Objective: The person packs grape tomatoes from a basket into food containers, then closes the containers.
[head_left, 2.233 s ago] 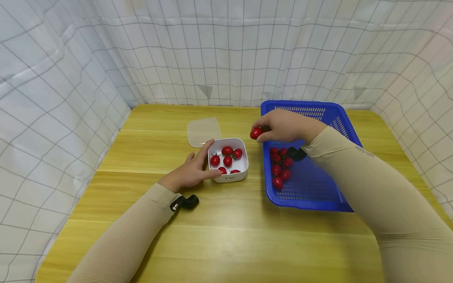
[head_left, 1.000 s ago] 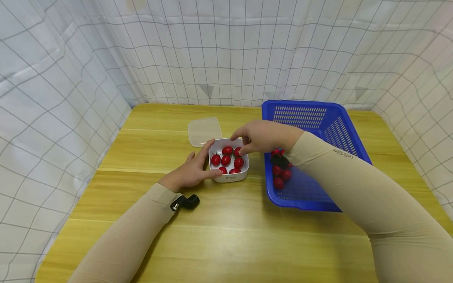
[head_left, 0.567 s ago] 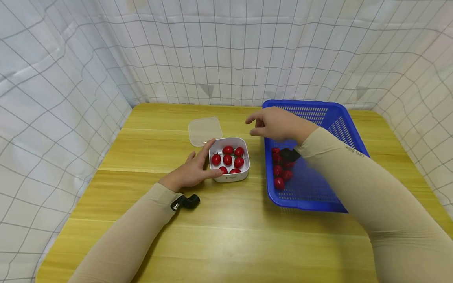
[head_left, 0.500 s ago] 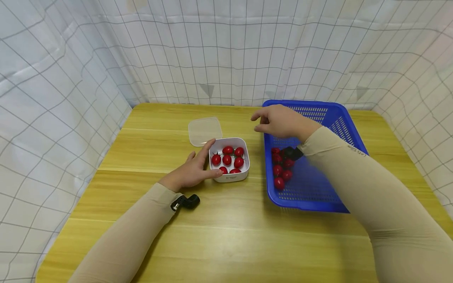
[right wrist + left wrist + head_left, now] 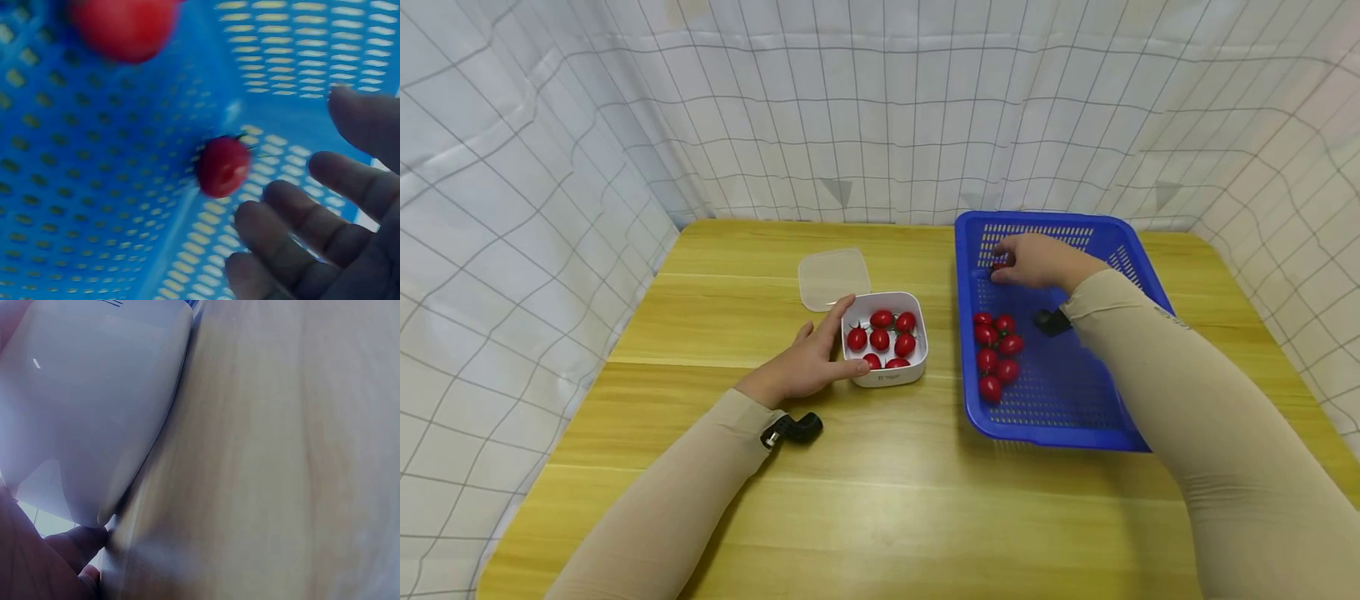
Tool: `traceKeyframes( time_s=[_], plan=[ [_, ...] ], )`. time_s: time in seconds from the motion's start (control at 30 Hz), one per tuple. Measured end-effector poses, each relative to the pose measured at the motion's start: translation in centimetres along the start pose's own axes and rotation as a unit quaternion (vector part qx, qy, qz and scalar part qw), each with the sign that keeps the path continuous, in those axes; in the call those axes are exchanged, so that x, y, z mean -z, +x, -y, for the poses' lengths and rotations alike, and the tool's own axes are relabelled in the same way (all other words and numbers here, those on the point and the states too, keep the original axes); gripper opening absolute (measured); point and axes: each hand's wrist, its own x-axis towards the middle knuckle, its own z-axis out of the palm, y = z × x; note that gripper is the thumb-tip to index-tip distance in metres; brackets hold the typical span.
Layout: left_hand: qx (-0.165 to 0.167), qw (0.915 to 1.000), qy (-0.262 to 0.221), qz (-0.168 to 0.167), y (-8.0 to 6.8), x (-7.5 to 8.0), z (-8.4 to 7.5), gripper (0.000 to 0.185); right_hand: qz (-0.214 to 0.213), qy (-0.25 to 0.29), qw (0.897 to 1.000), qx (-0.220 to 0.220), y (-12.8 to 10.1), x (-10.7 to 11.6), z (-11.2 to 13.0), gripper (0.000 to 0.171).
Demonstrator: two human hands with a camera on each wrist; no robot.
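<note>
Right hand (image 5: 1037, 260) is inside the blue basket (image 5: 1131, 275), at its far left corner, fingers loosely extended and holding nothing. Wrist view: fingertips (image 5: 284, 225) just beside one cherry tomato (image 5: 223, 165) lying on the perforated floor, small gap visible, no contact. In the head view that tomato (image 5: 997, 268) is mostly hidden by the fingers.

Left hand (image 5: 805, 362) rests on the worktop (image 5: 880, 500) against the left side of the white container (image 5: 916, 367), thumb along its near-left corner, fingers along the left wall. Fingers relaxed, bracing rather than clamping. Left wrist view shows only the container wall (image 5: 94, 406), a fingertip at its base and the wood.

Counts:
- tomatoes in the container (image 5: 881, 337): 6 visible, two at the near wall partly cut off by the rim
- tomatoes in the basket: 6 in a cluster (image 5: 996, 354) at the left side, plus the one by the right fingers, 7 total
- lid: 1, clear (image 5: 833, 277), flat on the worktop just behind the container, touching or almost touching its far-left corner

Basket sits right of the container, near but apart. Right forearm crosses over the basket's near-right part and hides that floor area. Black wrist cameras: one at the left wrist (image 5: 793, 429), one at the right (image 5: 1052, 321). Grid-pattern white cloth (image 5: 550, 167) closes in the worktop on three sides.
</note>
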Motion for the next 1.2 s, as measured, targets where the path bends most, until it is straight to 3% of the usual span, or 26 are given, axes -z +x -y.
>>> traceKeyframes(
  time_s=[0.2,0.5,0.73,0.93,1.2],
  plan=[
    [-0.001,1.0,-0.001,-0.001,0.0,0.0,0.0,0.106,0.052,-0.026,0.998,-0.002,0.0,-1.2,-0.6,0.068],
    [-0.004,1.0,-0.003,-0.004,0.1,-0.1,0.4,0.107,0.054,-0.02,0.998,-0.019,0.2,-2.0,-0.6,0.073],
    [-0.009,0.9999,-0.002,-0.01,0.2,-0.1,0.5,0.107,0.055,-0.054,0.997,0.003,0.4,-2.4,-1.0,0.037],
    [-0.007,0.9999,-0.003,-0.01,0.3,-0.2,0.5,0.108,0.062,-0.054,0.996,-0.019,0.0,-2.3,-1.0,0.037],
    [-0.008,0.9999,0.001,-0.015,0.4,-0.3,0.7,0.107,0.153,-0.037,0.986,-0.062,-0.8,-1.2,-1.2,0.048]
  ],
)
